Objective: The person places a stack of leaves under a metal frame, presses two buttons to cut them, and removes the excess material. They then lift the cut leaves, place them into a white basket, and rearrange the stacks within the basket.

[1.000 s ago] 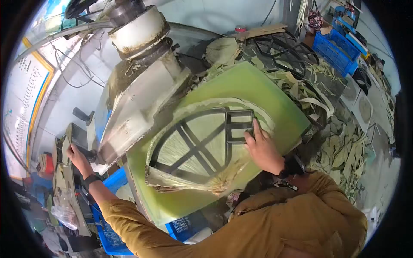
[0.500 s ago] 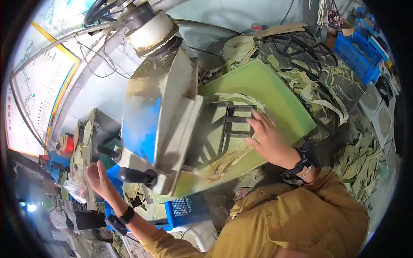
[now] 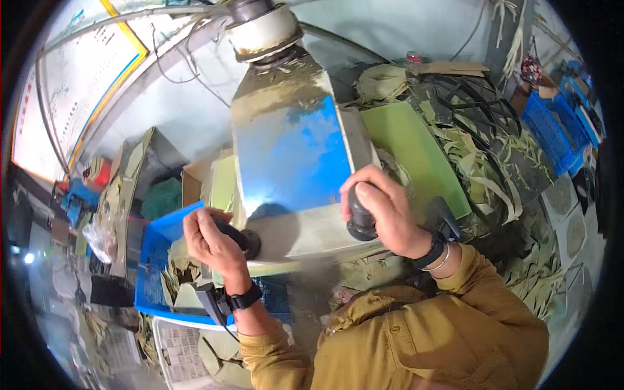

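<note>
Gripping black handles (image 3: 359, 220) on blue-painted machine arm (image 3: 292, 146); left hand (image 3: 218, 248), right hand (image 3: 388, 211), fingers clamped round one each

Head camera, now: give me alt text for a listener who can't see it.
A person's left grip and right grip are closed around black handles on a blue-painted machine head, which covers part of a green board. A blue basket sits at left; leafy scraps lie at right.

Left fingers (image 3: 205, 229) and right fingers (image 3: 377, 177) curl into a grip.
</note>
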Tool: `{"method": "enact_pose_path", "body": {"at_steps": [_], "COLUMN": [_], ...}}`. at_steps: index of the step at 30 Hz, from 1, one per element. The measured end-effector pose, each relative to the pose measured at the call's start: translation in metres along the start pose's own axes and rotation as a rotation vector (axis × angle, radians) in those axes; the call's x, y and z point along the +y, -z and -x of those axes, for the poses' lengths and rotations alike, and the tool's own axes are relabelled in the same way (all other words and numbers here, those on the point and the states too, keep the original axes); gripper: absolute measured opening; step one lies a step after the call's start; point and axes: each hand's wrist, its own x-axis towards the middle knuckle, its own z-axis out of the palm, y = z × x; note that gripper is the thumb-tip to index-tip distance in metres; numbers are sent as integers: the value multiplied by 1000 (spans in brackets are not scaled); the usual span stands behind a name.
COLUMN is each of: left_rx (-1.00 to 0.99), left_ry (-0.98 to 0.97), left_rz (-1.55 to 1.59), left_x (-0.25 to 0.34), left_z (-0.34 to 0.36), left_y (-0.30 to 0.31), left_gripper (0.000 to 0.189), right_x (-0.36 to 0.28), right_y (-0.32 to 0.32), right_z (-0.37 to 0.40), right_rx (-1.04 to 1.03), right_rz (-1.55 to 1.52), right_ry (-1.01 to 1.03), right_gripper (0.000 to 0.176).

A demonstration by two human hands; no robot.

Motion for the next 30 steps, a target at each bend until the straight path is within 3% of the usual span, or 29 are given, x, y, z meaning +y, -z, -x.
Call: {"method": "enact_pose_path", "body": {"at_steps": [2, 10, 16, 18, 24, 26, 27, 30], "left_rx": [-77, -64, -38, -52, -69, -48, -26, -63], "left_ry": [130, 221, 255, 164, 129, 190, 250, 193], "left_rz": [170, 136, 150, 69, 24, 81, 140, 91], "left_x": [3, -17, -26, -35, -38, -32, -30, -38], "left_z": [6, 13, 20, 22, 26, 26, 24, 11], "left_y": [3, 6, 6, 8, 7, 6, 6, 13], "left_gripper": [24, 23, 23, 24, 25, 24, 22, 24], "right_x": [-1, 13, 27, 30, 39, 41, 42, 43], "right_y": [1, 8, 6, 7, 9, 11, 13, 5], "right_z": [0, 1, 5, 7, 9, 10, 9, 2], "right_rx": [28, 23, 36, 35, 22, 20, -34, -124], "right_rz": [-59, 1, 72, 82, 117, 119, 147, 202], "right_ry": [13, -10, 30, 26, 60, 69, 99, 206], "right_gripper": [15, 15, 17, 17, 19, 19, 19, 18]}}
